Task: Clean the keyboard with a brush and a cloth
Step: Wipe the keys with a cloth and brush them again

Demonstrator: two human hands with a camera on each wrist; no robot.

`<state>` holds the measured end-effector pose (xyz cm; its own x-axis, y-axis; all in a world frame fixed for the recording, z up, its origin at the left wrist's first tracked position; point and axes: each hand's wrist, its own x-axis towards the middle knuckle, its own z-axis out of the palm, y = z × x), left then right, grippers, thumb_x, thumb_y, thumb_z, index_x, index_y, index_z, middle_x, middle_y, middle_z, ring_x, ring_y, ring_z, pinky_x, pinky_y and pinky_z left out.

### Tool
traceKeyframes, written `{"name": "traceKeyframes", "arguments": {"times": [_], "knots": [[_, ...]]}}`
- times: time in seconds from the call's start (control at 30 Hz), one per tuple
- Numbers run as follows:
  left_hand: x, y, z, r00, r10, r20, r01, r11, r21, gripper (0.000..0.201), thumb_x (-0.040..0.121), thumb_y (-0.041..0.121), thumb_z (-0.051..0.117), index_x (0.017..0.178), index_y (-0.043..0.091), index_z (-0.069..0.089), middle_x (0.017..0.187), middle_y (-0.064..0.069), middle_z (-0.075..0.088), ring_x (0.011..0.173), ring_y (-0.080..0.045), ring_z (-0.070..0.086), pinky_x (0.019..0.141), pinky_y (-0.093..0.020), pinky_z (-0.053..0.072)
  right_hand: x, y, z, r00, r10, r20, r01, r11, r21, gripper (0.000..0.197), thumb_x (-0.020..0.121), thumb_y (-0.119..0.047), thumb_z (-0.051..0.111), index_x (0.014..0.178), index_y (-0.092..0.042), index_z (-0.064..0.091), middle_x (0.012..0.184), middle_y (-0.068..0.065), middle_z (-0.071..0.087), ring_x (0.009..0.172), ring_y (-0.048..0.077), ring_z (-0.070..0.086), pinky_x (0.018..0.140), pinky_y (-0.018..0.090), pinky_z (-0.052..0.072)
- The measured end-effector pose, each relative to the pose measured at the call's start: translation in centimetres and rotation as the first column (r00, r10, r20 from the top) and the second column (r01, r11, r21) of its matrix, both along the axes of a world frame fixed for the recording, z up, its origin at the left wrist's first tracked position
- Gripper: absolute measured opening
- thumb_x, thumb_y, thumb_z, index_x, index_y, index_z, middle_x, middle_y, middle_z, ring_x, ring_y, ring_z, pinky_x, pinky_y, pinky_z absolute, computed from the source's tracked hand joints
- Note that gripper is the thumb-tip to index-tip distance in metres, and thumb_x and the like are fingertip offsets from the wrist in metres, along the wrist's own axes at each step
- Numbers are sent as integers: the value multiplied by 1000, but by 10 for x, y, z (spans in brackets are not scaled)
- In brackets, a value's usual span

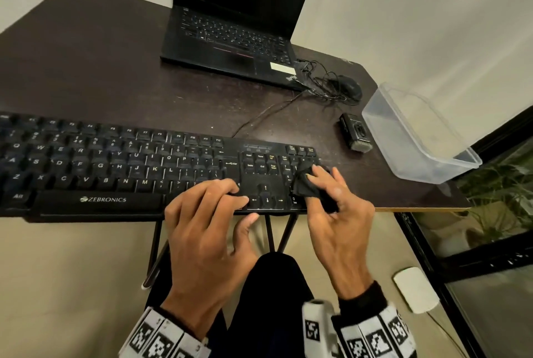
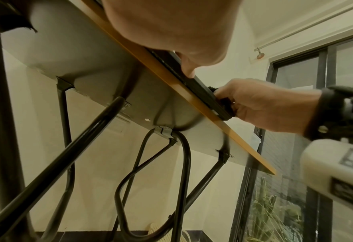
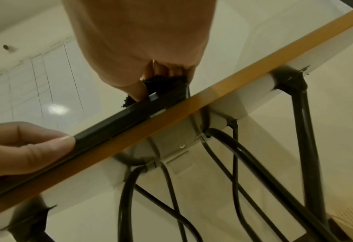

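A black Zebronics keyboard point(image 1: 121, 167) lies along the front edge of the dark table point(image 1: 101, 63). My right hand point(image 1: 323, 187) pinches a black cloth point(image 1: 301, 187) and holds it down on the number pad at the keyboard's right end. In the right wrist view the cloth point(image 3: 163, 81) is bunched under the fingers. My left hand point(image 1: 245, 207) holds the keyboard beside the arrow keys, fingers on top and thumb point(image 3: 36, 147) against its front edge point(image 3: 119, 117). A small black brush point(image 1: 356, 134) lies on the table to the right, away from both hands.
An open black laptop point(image 1: 230, 31) stands at the back, with a wired mouse point(image 1: 349, 86) and loose cables beside it. A clear plastic container point(image 1: 418, 138) sits at the table's right edge. Black metal legs point(image 2: 183, 163) run under the table.
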<state>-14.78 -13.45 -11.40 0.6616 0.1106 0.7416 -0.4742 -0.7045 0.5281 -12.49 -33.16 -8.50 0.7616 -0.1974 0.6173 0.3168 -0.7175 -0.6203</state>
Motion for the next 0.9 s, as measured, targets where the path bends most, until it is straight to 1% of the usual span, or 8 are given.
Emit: {"name": "traceKeyframes", "arguments": {"times": [0.07, 0.17, 0.2, 0.33, 0.5, 0.63, 0.83, 0.9], "knots": [[-1, 0, 0, 1000, 2, -6, -2, 1000, -4, 13, 91, 22, 72, 97, 12, 75, 118, -2, 73, 118, -24, 61, 109, -29, 28, -3, -11, -2, 998, 56, 12, -56, 998, -4, 38, 85, 9, 72, 117, -10, 81, 124, -9, 76, 120, 6, 75, 124, 38, 46], [0, -4, 0, 1000, -14, -13, 14, 1000, 6, 13, 90, 21, 75, 100, 11, 75, 119, -2, 73, 118, -25, 64, 109, -31, 30, 5, -36, 6, 999, -19, -49, 19, 1000, 14, 41, 92, 9, 73, 125, -15, 77, 114, -26, 71, 101, -21, 68, 123, 50, 47], [-1, -6, 0, 1000, -18, -16, 19, 1000, 10, 14, 90, 20, 77, 101, 11, 75, 120, -2, 73, 118, -26, 65, 109, -32, 31, 7, -35, 9, 997, -47, -55, 47, 999, 10, 40, 94, 7, 73, 126, -16, 77, 114, -26, 72, 100, -22, 68, 124, 51, 47], [-2, -8, 0, 999, -26, -31, 27, 1000, 13, 16, 88, 20, 79, 102, 12, 76, 121, -1, 73, 120, -25, 65, 109, -34, 33, -6, -9, 2, 998, 13, -56, -18, 995, -101, 36, 93, -7, 70, 128, -14, 78, 135, 0, 74, 131, 6, 69, 128, 39, 41], [-2, -8, 1, 998, -36, -43, 37, 999, 19, 17, 90, 21, 79, 104, 11, 77, 123, -2, 73, 123, -23, 63, 112, -30, 30, -15, -2, 20, 964, -43, -263, -13, 978, -207, 46, 108, -33, 49, 146, -15, 68, 156, -5, 60, 148, -2, 48, 135, 27, 20], [-1, -6, -1, 998, -48, -34, 49, 997, 52, 18, 93, 24, 77, 106, 10, 77, 124, -3, 73, 125, -23, 60, 111, -32, 32, 11, 17, 34, 867, -122, -484, -92, 913, -397, 77, 107, -55, 21, 169, -11, 34, 179, 5, 26, 167, 12, 17, 132, 23, -1], [-1, -7, -1, 997, -50, -50, 53, 997, 61, 21, 92, 24, 77, 108, 11, 75, 126, -3, 72, 126, -23, 59, 110, -32, 31, -23, 25, 58, 723, -168, -670, -209, 871, -444, 108, 94, -89, 9, 174, -16, 16, 182, -2, 6, 167, 4, -2, 132, 24, -8], [0, -7, 1, 997, -52, -66, 55, 997, 56, 21, 92, 25, 77, 107, 11, 76, 126, -2, 72, 126, -21, 58, 110, -31, 31, -6, 28, 67, 694, -170, -699, -206, 884, -419, 113, 91, -89, 12, 173, -12, 12, 183, 3, 4, 168, 8, -3, 134, 28, -8]]}}
